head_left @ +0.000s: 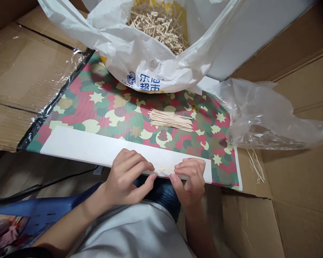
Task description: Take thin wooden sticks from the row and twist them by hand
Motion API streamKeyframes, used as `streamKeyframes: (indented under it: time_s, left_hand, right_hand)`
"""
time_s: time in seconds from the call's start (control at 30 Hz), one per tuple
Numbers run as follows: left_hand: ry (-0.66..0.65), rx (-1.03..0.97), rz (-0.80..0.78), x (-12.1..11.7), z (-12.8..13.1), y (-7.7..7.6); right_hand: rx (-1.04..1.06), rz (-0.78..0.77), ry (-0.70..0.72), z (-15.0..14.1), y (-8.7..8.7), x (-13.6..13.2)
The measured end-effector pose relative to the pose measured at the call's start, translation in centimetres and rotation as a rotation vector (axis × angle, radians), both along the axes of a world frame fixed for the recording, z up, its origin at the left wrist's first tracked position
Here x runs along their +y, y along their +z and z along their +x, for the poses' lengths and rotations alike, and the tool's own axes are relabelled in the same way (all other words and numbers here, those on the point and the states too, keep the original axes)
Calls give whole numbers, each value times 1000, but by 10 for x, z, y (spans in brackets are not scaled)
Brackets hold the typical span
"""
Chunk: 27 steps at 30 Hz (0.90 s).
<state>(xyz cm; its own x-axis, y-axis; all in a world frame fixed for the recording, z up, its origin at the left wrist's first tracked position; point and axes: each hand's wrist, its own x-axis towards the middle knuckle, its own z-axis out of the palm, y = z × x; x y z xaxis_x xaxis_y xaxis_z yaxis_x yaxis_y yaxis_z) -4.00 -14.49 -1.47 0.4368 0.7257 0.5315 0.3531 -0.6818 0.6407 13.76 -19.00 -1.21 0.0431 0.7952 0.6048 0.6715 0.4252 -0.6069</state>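
Observation:
My left hand point(127, 175) and my right hand point(190, 181) rest on the near edge of a white board strip point(97, 147), fingertips close together. Between them, a small bunch of thin pale wooden sticks point(164, 171) lies crossed and is partly hidden by my fingers. Both hands appear to pinch it. A neat row of similar sticks point(170, 120) lies side by side on a camouflage-patterned mat point(118, 118), just beyond the strip. Farther off, a white plastic bag point(140, 61) holds a heap of loose wooden sticks point(157, 25).
Flattened brown cardboard point(293, 186) surrounds the mat, with a few loose pale fibres point(255, 165) on it at the right. Crumpled clear plastic point(269, 122) lies on the right. A blue plastic seat point(34, 215) and a dark cable point(43, 184) are at lower left.

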Motion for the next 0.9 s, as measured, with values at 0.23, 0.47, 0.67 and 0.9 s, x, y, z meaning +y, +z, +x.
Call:
streamKeyframes:
  time_s: [0.23, 0.47, 0.67, 0.9]
  left_hand:
    - [2, -26, 1, -2, 7, -4]
    - [-15, -65, -27, -7, 13, -2]
    - [-10, -97, -53, -12, 18, -4]
    - [-1, -98, -65, -15, 21, -5]
  right_hand:
    - [37, 60, -38, -7, -3, -1]
    - [81, 72, -70, -11, -9, -3]
    - [171, 10, -69, -19, -10, -7]
    - [271, -36, -61, -27, -8, -10]
